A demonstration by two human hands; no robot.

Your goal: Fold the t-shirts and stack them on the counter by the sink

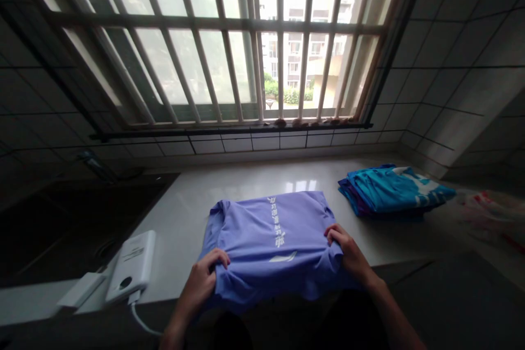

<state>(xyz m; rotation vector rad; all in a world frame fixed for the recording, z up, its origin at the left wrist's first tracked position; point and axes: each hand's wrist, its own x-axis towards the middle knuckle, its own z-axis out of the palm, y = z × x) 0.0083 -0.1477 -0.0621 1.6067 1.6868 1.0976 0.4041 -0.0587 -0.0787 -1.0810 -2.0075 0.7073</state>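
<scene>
Left hand [200, 284]: fingers curled, pinching the fabric at the near edge.
Right hand [348, 254]: same pinch, at the near right corner.
Lavender T-shirt [262, 240]: folded, mid-counter, long axis 3-to-9 o'clock, white print running toward 12.
Hidden: near edge behind hands; print unreadable.
Stone counter [184, 213]: blue clothes stack [394, 188] at 2 o'clock, white device [131, 265] at 8.

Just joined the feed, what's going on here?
A person has a purple T-shirt lying on a white counter, gripping its near edge with the left hand and the right hand. A stack of blue clothes lies to the right of the shirt, and a white corded device sits at the counter's front edge on the left.
</scene>
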